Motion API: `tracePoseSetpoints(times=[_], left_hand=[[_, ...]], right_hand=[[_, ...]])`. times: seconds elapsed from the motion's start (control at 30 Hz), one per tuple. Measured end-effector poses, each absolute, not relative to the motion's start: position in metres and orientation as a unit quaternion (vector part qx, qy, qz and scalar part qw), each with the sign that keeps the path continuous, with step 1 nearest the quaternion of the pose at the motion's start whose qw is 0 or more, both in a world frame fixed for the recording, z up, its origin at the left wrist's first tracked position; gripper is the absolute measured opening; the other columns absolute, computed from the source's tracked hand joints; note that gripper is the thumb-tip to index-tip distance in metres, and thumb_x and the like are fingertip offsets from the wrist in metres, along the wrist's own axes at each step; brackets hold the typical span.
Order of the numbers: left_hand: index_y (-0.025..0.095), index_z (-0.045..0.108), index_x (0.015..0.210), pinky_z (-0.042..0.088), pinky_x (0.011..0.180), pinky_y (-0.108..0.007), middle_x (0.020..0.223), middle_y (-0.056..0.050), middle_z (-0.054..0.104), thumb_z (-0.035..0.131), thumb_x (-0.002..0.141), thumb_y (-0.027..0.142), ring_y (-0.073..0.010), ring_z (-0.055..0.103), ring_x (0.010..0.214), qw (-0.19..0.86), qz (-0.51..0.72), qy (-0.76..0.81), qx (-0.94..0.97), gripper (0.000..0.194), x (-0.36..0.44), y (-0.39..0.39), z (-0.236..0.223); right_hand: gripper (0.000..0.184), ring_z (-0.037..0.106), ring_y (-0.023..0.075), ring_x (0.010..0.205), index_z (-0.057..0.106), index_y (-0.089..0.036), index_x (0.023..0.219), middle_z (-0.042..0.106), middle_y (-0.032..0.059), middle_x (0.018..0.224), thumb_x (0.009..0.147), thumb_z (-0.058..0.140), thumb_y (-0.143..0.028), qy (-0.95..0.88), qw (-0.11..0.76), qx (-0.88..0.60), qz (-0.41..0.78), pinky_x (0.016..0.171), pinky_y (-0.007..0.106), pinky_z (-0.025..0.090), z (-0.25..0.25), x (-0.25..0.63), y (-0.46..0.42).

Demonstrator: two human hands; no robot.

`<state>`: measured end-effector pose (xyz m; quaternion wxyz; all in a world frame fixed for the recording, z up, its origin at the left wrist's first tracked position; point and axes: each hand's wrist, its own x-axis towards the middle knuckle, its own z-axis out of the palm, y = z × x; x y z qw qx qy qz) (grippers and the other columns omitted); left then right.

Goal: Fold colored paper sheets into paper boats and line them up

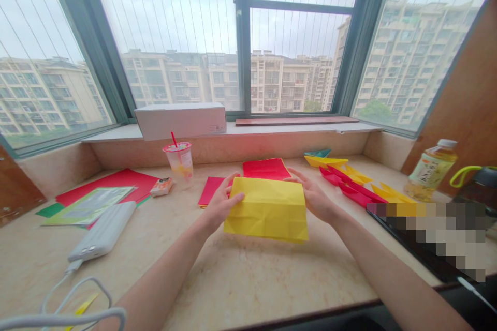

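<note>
white cable [85, 316], cut off at left; left hand [222, 200] and right hand [317, 198] pinch yellow paper [267, 210], underside hidden

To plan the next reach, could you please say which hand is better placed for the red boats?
Probably the right hand: it holds the yellow paper on the side nearer the red boats; the left hand holds the opposite side.

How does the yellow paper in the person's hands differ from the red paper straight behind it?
The yellow paper is held between the left fingers and right fingers; the red paper lies on the counter.
The yellow paper shows creases across its face; no such creases show on the red paper.
The yellow paper partly covers the red paper.
Both are plain, single-coloured paper.
</note>
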<state>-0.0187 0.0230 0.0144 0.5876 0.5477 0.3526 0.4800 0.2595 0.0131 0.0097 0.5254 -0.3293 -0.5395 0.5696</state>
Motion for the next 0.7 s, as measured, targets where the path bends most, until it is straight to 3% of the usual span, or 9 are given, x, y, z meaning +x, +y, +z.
tracePoseSetpoints(times=[0.07, 0.23, 0.33, 0.47, 0.57, 0.7], left_hand=[[0.028, 0.026, 0.148, 0.057, 0.078, -0.037, 0.113, -0.010, 0.069, 0.078, 0.071, 0.029, -0.0241, 0.071, 0.089, 0.558, 0.517, 0.375, 0.530, 0.093, -0.019, 0.026, 0.014], [0.028, 0.022, 0.149, 0.057, 0.078, -0.036, 0.110, -0.009, 0.070, 0.077, 0.071, 0.025, -0.0248, 0.070, 0.093, 0.489, 0.580, 0.388, 0.523, 0.095, -0.020, 0.030, 0.014], [0.026, 0.023, 0.148, 0.056, 0.081, -0.036, 0.110, -0.009, 0.070, 0.077, 0.072, 0.025, -0.0246, 0.069, 0.095, 0.483, 0.590, 0.391, 0.515, 0.093, -0.021, 0.031, 0.012], [0.017, 0.048, 0.129, 0.055, 0.083, -0.036, 0.113, -0.012, 0.069, 0.079, 0.071, 0.031, -0.0249, 0.069, 0.096, 0.512, 0.563, 0.382, 0.525, 0.067, -0.022, 0.034, 0.007], [0.013, 0.060, 0.110, 0.055, 0.079, -0.035, 0.110, -0.013, 0.071, 0.078, 0.071, 0.034, -0.0248, 0.069, 0.091, 0.518, 0.534, 0.402, 0.534, 0.048, -0.024, 0.036, 0.004], [0.013, 0.064, 0.103, 0.055, 0.069, -0.033, 0.099, -0.012, 0.074, 0.076, 0.072, 0.038, -0.0238, 0.070, 0.080, 0.504, 0.517, 0.445, 0.530, 0.041, -0.026, 0.034, 0.003]], right_hand=[[0.067, 0.068, 0.0240, 0.103, 0.042, -0.036, 0.142, 0.070, 0.0059, 0.117, 0.081, 0.069, -0.040, -0.520, 0.531, -0.308, 0.594, 0.084, 0.037, 0.054, 0.013, 0.258, 0.012], [0.058, 0.070, 0.0261, 0.101, 0.052, -0.029, 0.134, 0.073, 0.0086, 0.112, 0.090, 0.043, -0.066, -0.526, 0.448, -0.319, 0.649, 0.083, 0.040, 0.055, 0.013, 0.258, 0.009], [0.053, 0.072, 0.0249, 0.095, 0.052, -0.028, 0.133, 0.074, 0.0077, 0.111, 0.088, 0.056, -0.056, -0.546, 0.453, -0.333, 0.621, 0.081, 0.038, 0.056, 0.009, 0.257, 0.009], [0.056, 0.073, 0.0241, 0.085, 0.052, -0.025, 0.133, 0.075, 0.0076, 0.101, 0.082, 0.068, -0.042, -0.570, 0.461, -0.364, 0.574, 0.072, 0.035, 0.057, 0.003, 0.258, 0.015], [0.049, 0.072, 0.0260, 0.087, 0.059, -0.023, 0.128, 0.075, 0.0080, 0.100, 0.083, 0.064, -0.045, -0.609, 0.476, -0.423, 0.473, 0.073, 0.038, 0.057, -0.004, 0.262, 0.021], [0.038, 0.065, 0.0308, 0.107, 0.068, -0.023, 0.116, 0.075, 0.0091, 0.103, 0.084, 0.062, -0.042, -0.655, 0.508, -0.507, 0.239, 0.093, 0.044, 0.049, -0.014, 0.272, 0.029]])
